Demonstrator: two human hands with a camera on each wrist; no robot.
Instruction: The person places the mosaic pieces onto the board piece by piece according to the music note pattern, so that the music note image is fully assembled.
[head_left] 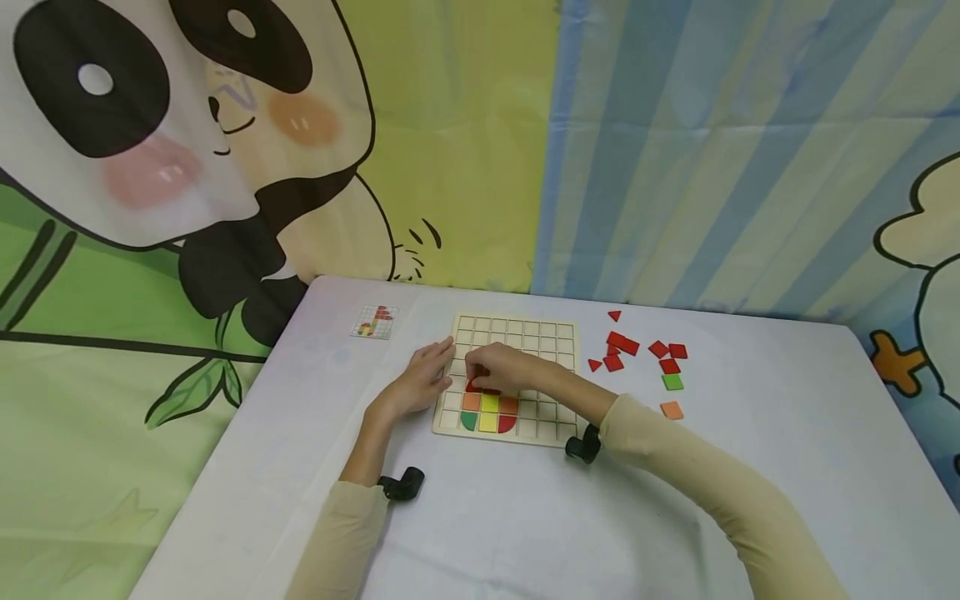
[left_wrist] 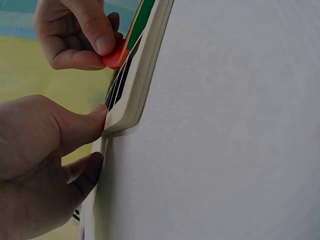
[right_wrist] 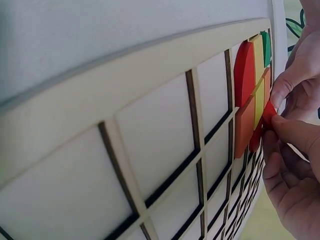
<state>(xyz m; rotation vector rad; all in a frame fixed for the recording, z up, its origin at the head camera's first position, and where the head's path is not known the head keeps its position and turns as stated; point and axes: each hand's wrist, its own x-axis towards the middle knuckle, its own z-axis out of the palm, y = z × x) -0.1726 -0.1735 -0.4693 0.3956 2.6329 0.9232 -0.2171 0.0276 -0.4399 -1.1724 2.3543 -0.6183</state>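
A pale wooden grid board (head_left: pixel 536 337) lies on the white table. Between thumb and fingers, my right hand (head_left: pixel 501 367) pinches a red tile (left_wrist: pixel 114 56) over the board's left columns. My left hand (head_left: pixel 420 379) rests at the left edge of the board, its thumb touching the rim in the left wrist view. Toward the near left corner, the grid holds a rounded green tile (head_left: pixel 468 421), yellow tiles (head_left: pixel 489 403), orange tiles (head_left: pixel 508 405) and a rounded red tile (head_left: pixel 507 423). Another red piece (right_wrist: pixel 256 137) lies beyond them, partly hidden by my right hand.
A small printed pattern card (head_left: pixel 375 321) lies left of the board. To the right are scattered loose red pieces (head_left: pixel 623 343), a light green tile (head_left: pixel 672 382) and an orange tile (head_left: pixel 671 410). Printed cloth (head_left: pixel 465 167) hangs behind the table.
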